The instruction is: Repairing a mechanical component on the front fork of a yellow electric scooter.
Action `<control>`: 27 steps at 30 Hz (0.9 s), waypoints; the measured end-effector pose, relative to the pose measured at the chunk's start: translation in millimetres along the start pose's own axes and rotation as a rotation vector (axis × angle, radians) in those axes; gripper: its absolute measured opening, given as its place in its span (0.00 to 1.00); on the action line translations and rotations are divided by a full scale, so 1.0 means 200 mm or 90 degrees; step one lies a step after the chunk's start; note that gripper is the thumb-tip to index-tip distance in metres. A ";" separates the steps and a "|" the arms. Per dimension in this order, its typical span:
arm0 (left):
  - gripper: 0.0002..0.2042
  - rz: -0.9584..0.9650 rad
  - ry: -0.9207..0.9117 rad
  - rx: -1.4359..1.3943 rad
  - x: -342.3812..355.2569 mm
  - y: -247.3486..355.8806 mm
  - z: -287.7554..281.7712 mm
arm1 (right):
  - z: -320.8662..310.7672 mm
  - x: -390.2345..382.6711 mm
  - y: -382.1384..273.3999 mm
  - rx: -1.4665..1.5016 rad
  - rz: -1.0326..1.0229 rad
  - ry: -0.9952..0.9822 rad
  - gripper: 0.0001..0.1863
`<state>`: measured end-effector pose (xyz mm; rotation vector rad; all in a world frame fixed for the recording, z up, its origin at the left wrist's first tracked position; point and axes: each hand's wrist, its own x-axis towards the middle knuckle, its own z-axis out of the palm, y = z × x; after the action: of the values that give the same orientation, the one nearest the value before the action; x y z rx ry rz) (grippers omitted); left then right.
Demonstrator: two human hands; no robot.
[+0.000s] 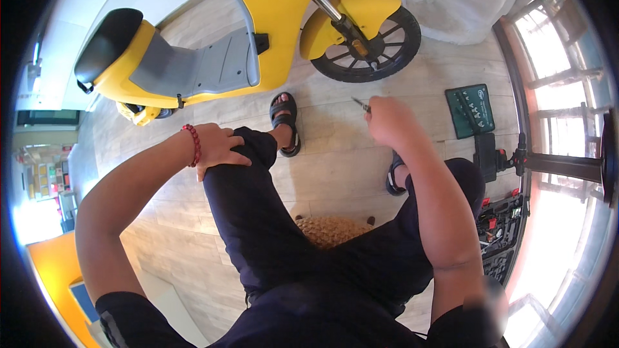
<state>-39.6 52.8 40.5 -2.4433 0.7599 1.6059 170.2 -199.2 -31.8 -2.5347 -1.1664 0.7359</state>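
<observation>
My right hand (pixel 389 120) is closed around a slim, dark, pointed tool (pixel 359 103) in front of my right knee. Its tip sticks out to the left above the floor; the fist hides the rest, and I cannot make out its exact kind. My left hand (pixel 222 146), with a red bead bracelet (pixel 191 145) at the wrist, lies on my left knee with its fingers spread. A yellow electric scooter (pixel 278 26) stands ahead of me, its black-tyred front wheel (pixel 412 42) beyond the right hand. The tool is apart from the scooter.
On the floor at right lies a green tool pouch (pixel 469 111). An open black toolbox (pixel 503 235) with several tools sits beside my right leg, next to a window wall. Far right is a white plastic bag (pixel 461 0). A woven stool (pixel 332 230) is under me.
</observation>
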 end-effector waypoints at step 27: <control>0.15 -0.004 0.767 -1.228 0.41 -0.11 -0.06 | 0.30 0.21 -0.68 0.776 0.007 0.117 0.14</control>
<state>5.6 40.3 -30.9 -4.3463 -1.8716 0.1897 74.6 -78.3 -39.3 -1.5126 -0.3810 0.8248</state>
